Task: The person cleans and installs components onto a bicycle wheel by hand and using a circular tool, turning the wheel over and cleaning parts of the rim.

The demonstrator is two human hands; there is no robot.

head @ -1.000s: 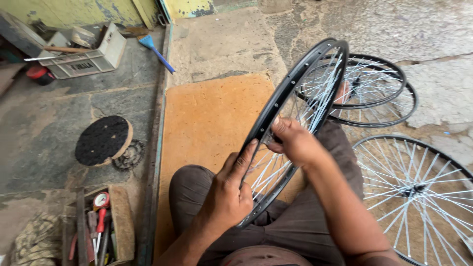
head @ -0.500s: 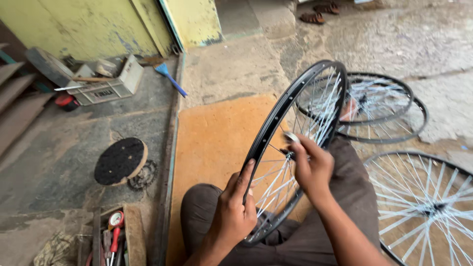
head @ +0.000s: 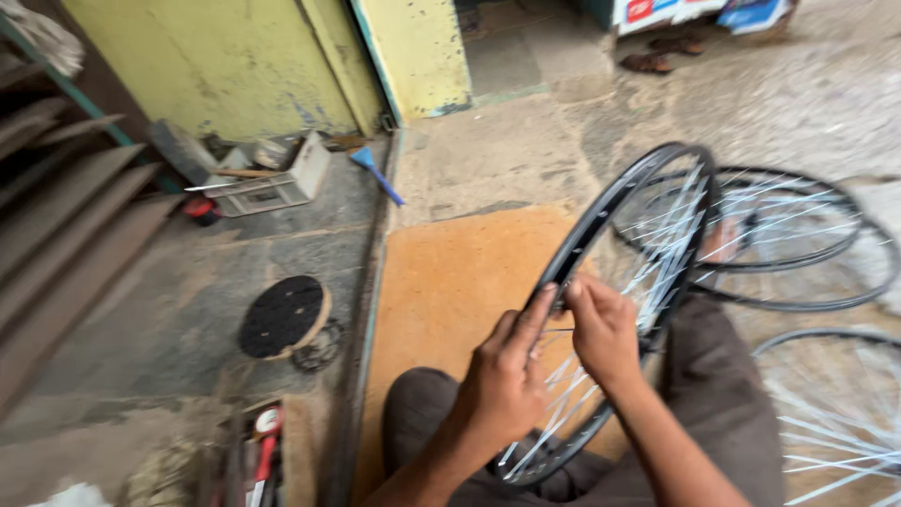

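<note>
the black bicycle wheel (head: 631,272) stands tilted on the person's lap, the left hand (head: 502,385) and right hand (head: 605,329) pinching its rim with closed fingers, so a loosened grip could tip it onto the wheels (head: 798,244) beside.

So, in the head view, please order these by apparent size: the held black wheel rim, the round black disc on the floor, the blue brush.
1. Black wheel rim, though nearness inflates it.
2. Round black disc.
3. Blue brush.
</note>
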